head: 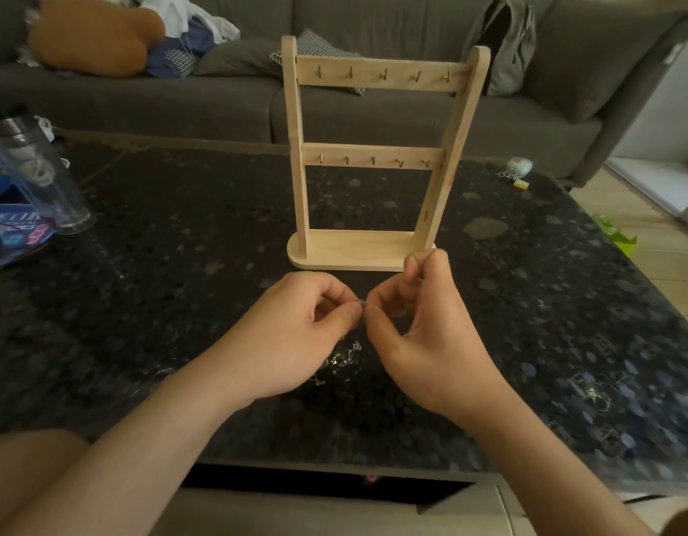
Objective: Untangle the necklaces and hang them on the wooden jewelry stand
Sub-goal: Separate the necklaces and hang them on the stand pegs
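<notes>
A thin silver necklace point(346, 357) hangs between my hands above the dark speckled table point(180, 265), its tangled part with small charms dangling just below them. My left hand point(296, 334) pinches the chain near its clasp between thumb and forefinger. My right hand point(416, 326) pinches the same chain right beside it, its other fingers curled upward. The wooden jewelry stand point(373, 164) stands upright just beyond my hands, with two crossbars of small brass hooks, all bare.
A clear plastic tumbler point(37, 176) and blue packaging lie at the table's left edge. A small pale object with a keyring point(518, 168) sits at the far right. A grey sofa point(218, 106) with cushions and clothes runs behind the table.
</notes>
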Demonstrator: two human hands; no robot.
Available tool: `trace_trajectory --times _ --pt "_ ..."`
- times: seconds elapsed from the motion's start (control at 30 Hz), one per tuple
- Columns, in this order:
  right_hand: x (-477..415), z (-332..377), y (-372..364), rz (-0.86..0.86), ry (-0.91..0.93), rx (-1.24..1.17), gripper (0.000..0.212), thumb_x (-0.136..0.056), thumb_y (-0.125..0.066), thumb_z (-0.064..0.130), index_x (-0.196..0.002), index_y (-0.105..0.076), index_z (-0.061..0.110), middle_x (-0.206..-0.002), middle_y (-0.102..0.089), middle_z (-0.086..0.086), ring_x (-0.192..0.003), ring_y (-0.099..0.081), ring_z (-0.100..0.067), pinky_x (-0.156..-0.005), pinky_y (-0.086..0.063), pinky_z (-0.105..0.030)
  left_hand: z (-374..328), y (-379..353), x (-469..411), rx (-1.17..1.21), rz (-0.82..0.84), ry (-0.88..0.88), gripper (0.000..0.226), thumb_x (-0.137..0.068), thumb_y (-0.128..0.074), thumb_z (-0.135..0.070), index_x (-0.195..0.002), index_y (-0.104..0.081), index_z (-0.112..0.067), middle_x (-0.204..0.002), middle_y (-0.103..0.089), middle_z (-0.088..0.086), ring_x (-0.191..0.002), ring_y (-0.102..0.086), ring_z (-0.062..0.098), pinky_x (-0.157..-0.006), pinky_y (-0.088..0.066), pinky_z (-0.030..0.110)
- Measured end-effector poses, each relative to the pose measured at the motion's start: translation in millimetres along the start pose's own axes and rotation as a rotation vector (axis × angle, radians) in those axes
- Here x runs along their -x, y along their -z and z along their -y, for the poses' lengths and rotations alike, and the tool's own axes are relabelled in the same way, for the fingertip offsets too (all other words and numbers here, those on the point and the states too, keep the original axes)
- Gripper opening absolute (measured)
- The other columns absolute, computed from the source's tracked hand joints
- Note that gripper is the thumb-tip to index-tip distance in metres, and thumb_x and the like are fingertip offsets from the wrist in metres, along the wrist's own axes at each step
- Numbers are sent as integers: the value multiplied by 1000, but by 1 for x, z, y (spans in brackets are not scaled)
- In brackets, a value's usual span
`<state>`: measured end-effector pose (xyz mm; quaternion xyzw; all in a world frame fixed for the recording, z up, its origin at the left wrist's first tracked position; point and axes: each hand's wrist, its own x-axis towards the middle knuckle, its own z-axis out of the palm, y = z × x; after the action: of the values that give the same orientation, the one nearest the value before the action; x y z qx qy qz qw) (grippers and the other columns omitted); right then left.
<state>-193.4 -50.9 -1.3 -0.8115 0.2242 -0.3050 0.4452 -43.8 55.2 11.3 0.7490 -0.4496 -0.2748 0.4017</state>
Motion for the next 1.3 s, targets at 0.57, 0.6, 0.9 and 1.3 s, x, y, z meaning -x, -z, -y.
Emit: trace_trajectory --times 0.57,0.6,0.9,1.3 --pt "-5 1 0 -10 -26 -28 30 -87 -83 11 -94 -57 22 -86 -66 4 -77 -63 -11 -68 -53 -26 -15 8 1 418 -68 294 10 -99 -74 -14 -101 -81 -7 -91 -84 7 -86 -83 19 -105 -60 46" --pt "-3 2 -2 -50 31 60 32 -83 -89 15 -90 -59 22 -83 -64 8 -78 -61 -11 -70 -51 -22 -15 7 1 435 -78 316 11 -99 -75 -16 -101 -81 -7 -91 -84 7 -86 -83 18 -106 -58 48" --pt "1 0 -11 -170 192 260 17 -87 -88 13 -100 -81 23 -90 -77 20 -90 -73 5 -84 -56 -9 -15 6 -1 431 5 364 24 -101 -65 -23 -104 -83 -7 -94 -85 4 -91 -83 17 -112 -53 51" --pt "-13 2 8 54 -420 -300 4 -93 -80 17 -92 -85 17 -97 -82 -3 -106 -76 -25 -105 -58 -49 -11 13 0 133 -52 198 12 -94 -77 -15 -95 -82 -26 -94 -79 6 -87 -75 18 -95 -62 41"
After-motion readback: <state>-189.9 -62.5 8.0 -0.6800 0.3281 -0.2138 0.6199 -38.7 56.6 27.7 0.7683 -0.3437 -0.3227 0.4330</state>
